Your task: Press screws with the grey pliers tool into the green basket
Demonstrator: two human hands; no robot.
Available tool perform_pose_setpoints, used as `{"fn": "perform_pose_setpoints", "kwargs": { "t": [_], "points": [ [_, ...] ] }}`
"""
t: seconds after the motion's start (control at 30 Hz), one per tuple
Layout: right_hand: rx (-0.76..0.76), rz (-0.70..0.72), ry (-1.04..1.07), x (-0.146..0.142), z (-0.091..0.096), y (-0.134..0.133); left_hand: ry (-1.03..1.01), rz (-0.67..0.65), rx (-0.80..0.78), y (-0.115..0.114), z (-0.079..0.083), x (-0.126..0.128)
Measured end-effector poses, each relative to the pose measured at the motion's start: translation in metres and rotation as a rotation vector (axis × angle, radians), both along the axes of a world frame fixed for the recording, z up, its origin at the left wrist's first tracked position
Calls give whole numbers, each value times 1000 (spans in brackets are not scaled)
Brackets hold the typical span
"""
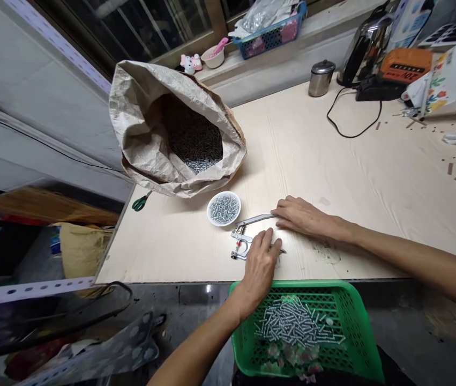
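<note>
Hand-held snap pliers (247, 244) with grey handles and a spring lie on the light wooden table, their jaws to the left. My left hand (260, 262) covers and grips the lower handle, whose tip pokes out past the fingers. The end of the upper handle is between the fingers of my right hand (302, 217). Just beyond the jaws is a white bowl (224, 208) full of small silvery metal pieces. Below the table edge, a green plastic basket (352, 321) holds a pile of slim silvery pieces, several clear flower-like bits among them.
A large open paper sack (139, 118) with many small metal pieces inside stands at the back left. Green-handled scissors (141, 202) lie near the left edge. A metal canister (321, 79), a kettle (364, 45) and a black cord (350, 134) are at the back right.
</note>
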State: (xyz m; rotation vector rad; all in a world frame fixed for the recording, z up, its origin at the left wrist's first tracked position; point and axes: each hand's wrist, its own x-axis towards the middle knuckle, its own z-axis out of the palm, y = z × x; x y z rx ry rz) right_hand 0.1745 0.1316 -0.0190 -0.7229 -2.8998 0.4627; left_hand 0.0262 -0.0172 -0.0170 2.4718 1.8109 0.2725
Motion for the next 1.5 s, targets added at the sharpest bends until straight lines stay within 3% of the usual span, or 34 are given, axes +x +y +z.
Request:
{"fn": "perform_pose_setpoints", "kwargs": {
  "t": [0.13, 0.23, 0.3, 0.37, 0.43, 0.5, 0.57, 0.67, 0.77, 0.87, 0.93, 1.03, 1.1, 1.17, 1.23, 1.3, 1.4, 1.5],
  "points": [
    [122, -129, -11, -11, -7, 6, -91, -18, -96, -6, 2, 10],
    [180, -110, -34, -15, -10, 9, -216, -3, -12, -11, 6, 7],
    [219, -100, -46, -14, -11, 9, -228, 164, 79, -15, 11, -4],
    [238, -109, -52, -13, -12, 8, -148, 443, 95, -14, 17, -23],
    [240, -123, -57, -12, -13, 7, -70, 656, -54, -8, 23, -44],
    [239, -135, -57, -12, -14, 4, -63, 740, -281, 2, 28, -62],
    [241, -147, -51, -13, -15, 2, -72, 722, -456, 14, 32, -73],
    [251, -158, -24, -14, -16, 0, 3, 624, -593, 30, 39, -76],
    [242, -161, 8, -14, -16, -1, 206, 527, -540, 36, 51, -68],
    [214, -177, 29, -15, -16, -2, 390, 397, -261, 20, 64, -50],
    [205, -186, 33, -15, -16, -3, 390, 292, -175, -3, 70, -34],
    [226, -189, 25, -17, -18, -3, 265, 113, -281, -36, 74, -17],
    [239, -190, 19, -17, -19, -4, 123, 45, -348, -40, 75, -21],
    [242, -194, 23, -17, -20, -4, 57, 190, -285, -24, 75, -39],
    [247, -194, 37, -18, -20, -5, 85, 431, -148, 6, 74, -68],
    [256, -195, 63, -18, -20, -5, 114, 587, -71, 38, 70, -96],
    [259, -201, 87, -18, -20, -6, 177, 684, -67, 71, 61, -119],
    [257, -205, 85, -18, -20, -6, 222, 716, -109, 82, 54, -121]
  ]
}}
